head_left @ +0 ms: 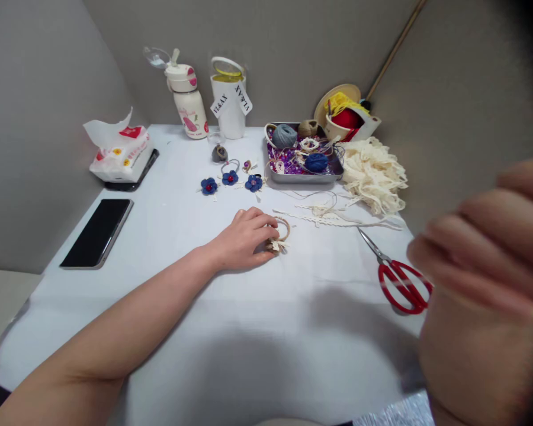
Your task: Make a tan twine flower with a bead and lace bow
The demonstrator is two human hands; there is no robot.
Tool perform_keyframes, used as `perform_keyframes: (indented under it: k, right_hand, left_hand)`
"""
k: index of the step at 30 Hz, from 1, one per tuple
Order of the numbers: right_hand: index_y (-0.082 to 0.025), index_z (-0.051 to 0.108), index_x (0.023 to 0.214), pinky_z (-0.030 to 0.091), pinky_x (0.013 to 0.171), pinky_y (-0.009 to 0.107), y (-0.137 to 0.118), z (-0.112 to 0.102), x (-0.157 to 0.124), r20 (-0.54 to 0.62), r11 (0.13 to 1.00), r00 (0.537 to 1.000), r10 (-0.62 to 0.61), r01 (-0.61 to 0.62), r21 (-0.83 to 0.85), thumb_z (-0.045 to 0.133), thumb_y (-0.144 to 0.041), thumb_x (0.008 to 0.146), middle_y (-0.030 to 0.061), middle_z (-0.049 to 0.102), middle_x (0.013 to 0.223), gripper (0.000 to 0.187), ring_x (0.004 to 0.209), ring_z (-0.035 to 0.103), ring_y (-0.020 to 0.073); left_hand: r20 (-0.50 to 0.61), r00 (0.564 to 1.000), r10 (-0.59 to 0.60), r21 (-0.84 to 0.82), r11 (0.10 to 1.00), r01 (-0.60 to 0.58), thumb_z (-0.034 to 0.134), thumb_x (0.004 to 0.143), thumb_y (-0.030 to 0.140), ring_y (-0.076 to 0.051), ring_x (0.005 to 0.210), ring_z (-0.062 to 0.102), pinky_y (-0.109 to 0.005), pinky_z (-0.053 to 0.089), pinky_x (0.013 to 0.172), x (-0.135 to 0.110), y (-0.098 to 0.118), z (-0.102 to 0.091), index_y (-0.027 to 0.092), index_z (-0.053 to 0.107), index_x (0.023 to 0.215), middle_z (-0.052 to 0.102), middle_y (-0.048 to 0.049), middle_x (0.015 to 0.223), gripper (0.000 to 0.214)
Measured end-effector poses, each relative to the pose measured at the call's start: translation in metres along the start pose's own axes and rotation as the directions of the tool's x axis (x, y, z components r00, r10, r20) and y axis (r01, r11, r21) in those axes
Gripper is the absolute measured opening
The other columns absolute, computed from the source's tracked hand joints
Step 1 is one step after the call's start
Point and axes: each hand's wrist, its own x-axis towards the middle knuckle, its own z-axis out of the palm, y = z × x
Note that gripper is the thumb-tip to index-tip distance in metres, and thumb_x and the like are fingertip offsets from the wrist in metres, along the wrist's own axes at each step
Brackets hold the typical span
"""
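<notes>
My left hand (244, 239) lies on the white table cover (169, 331) with its fingertips gripping a small twine-wrapped ring (283, 228). A cream raffia bow (275, 244) is tied at the ring's lower edge. My right hand (484, 278) is raised close to the camera at the right, blurred and holding nothing visible. Just below its fingers lie red-handled scissors (402, 286), with their steel blades pointing up and left.
Cream raffia strands (373, 176) and lace trim (324, 218) lie at the back right. A metal tray (304, 177) holds yarn balls and purple beads. Several blue flowers (230, 177), tissues (122, 155), a phone (96, 233), a bottle (190, 112) and a white cup (229, 112) stand nearby.
</notes>
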Motion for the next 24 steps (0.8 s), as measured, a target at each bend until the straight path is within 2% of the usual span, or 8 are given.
perform_keyframes:
  k: [5, 8, 12, 15, 17, 20, 22, 24]
  right_hand:
    - [-0.023, 0.055, 0.076, 0.045, 0.054, 0.022, 0.005, 0.007, 0.051, -0.295, 0.971, 0.953, -0.062, 0.126, 0.202, 0.071, -0.033, 0.085, -0.0047, 0.050, 0.063, 0.021, 0.053, 0.047, 0.0083]
    - [-0.019, 0.054, 0.074, 0.042, 0.051, 0.016, 0.019, 0.003, 0.070, -0.428, 0.915, 0.903, -0.045, 0.209, 0.346, 0.064, -0.018, 0.090, -0.0063, 0.047, 0.060, 0.019, 0.049, 0.041, 0.0046]
    - [-0.016, 0.051, 0.071, 0.038, 0.047, 0.015, 0.040, -0.019, 0.079, -0.597, 0.919, 0.802, -0.017, 0.247, 0.306, 0.045, -0.010, 0.097, -0.0047, 0.048, 0.059, 0.027, 0.048, 0.040, 0.0039]
    - [-0.016, 0.047, 0.069, 0.027, 0.043, 0.017, 0.050, -0.038, 0.078, -0.634, 0.945, 0.773, -0.036, 0.232, 0.229, 0.044, -0.005, 0.093, -0.0047, 0.047, 0.060, 0.027, 0.046, 0.038, 0.0040]
    - [-0.018, 0.047, 0.069, 0.022, 0.043, 0.020, 0.054, -0.047, 0.078, -0.651, 0.958, 0.756, -0.064, 0.229, 0.172, 0.046, -0.002, 0.091, -0.0050, 0.046, 0.060, 0.026, 0.045, 0.036, 0.0042]
    - [-0.020, 0.047, 0.071, 0.021, 0.045, 0.023, 0.057, -0.052, 0.078, -0.678, 0.967, 0.721, -0.140, 0.248, 0.065, 0.045, -0.002, 0.090, -0.0054, 0.047, 0.060, 0.026, 0.044, 0.035, 0.0048]
    - [-0.020, 0.048, 0.073, 0.021, 0.046, 0.024, 0.059, -0.052, 0.078, -0.684, 0.967, 0.709, -0.174, 0.253, 0.015, 0.045, -0.002, 0.089, -0.0055, 0.047, 0.061, 0.025, 0.045, 0.036, 0.0050]
    - [-0.020, 0.047, 0.074, 0.021, 0.046, 0.024, 0.060, -0.051, 0.078, -0.686, 0.968, 0.703, -0.188, 0.250, -0.009, 0.049, -0.003, 0.088, -0.0057, 0.047, 0.061, 0.023, 0.046, 0.036, 0.0052]
  left_hand:
    - [-0.024, 1.000, -0.014, -0.029, 0.999, 0.013, 0.061, 0.084, 0.027, -0.024, 0.104, 0.047, -0.039, 0.032, 0.086, 0.001, 0.000, 0.004, 0.019, 0.067, 0.097, 0.067, -0.0077, 0.113, 0.016]
    - [-0.076, 0.997, -0.034, -0.060, 0.998, 0.030, 0.060, 0.081, 0.021, -0.024, 0.103, 0.048, -0.038, 0.033, 0.085, 0.002, -0.003, 0.006, 0.019, 0.068, 0.090, 0.069, -0.0068, 0.107, 0.012]
    - [-0.127, 0.986, -0.108, -0.177, 0.981, 0.085, 0.060, 0.079, 0.020, -0.022, 0.100, 0.052, -0.039, 0.036, 0.091, 0.005, -0.007, 0.005, 0.018, 0.068, 0.084, 0.070, -0.0063, 0.101, 0.010]
    - [-0.145, 0.977, -0.158, -0.326, 0.940, 0.104, 0.058, 0.079, 0.021, -0.021, 0.096, 0.056, -0.040, 0.038, 0.096, 0.007, -0.010, 0.002, 0.018, 0.067, 0.084, 0.071, -0.0063, 0.098, 0.011]
    - [-0.129, 0.964, -0.233, -0.449, 0.880, 0.153, 0.058, 0.079, 0.021, -0.021, 0.095, 0.058, -0.039, 0.041, 0.095, 0.007, -0.011, 0.000, 0.017, 0.067, 0.083, 0.070, -0.0066, 0.094, 0.010]
    - [-0.004, 0.928, -0.374, -0.637, 0.716, 0.285, 0.060, 0.080, 0.024, -0.020, 0.090, 0.060, -0.035, 0.046, 0.086, 0.005, -0.012, -0.003, 0.015, 0.067, 0.082, 0.068, -0.0077, 0.095, 0.011]
    - [0.112, 0.913, -0.393, -0.738, 0.582, 0.341, 0.061, 0.081, 0.026, -0.018, 0.086, 0.061, -0.033, 0.046, 0.082, 0.004, -0.013, -0.005, 0.014, 0.066, 0.083, 0.067, -0.0074, 0.094, 0.013]
    - [0.207, 0.910, -0.358, -0.820, 0.444, 0.362, 0.062, 0.082, 0.027, -0.016, 0.082, 0.062, -0.030, 0.046, 0.080, 0.003, -0.012, -0.007, 0.014, 0.066, 0.083, 0.068, -0.0064, 0.088, 0.014]
